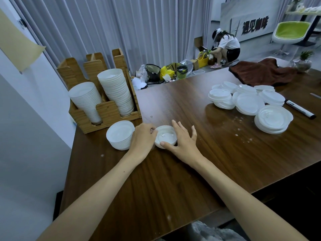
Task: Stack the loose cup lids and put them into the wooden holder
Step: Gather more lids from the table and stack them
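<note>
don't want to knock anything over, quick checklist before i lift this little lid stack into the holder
1. Left hand grips the small lid stack: ok.
2. Right hand grips it too: not ok, only its thumb touches the rim.
3. Lids nested evenly: cannot tell.
4. Wooden holder has a free slot: cannot tell, both front slots hold white stacks.
5. Loose lids all gathered: not ok, a pile lies to the right on the table.
</note>
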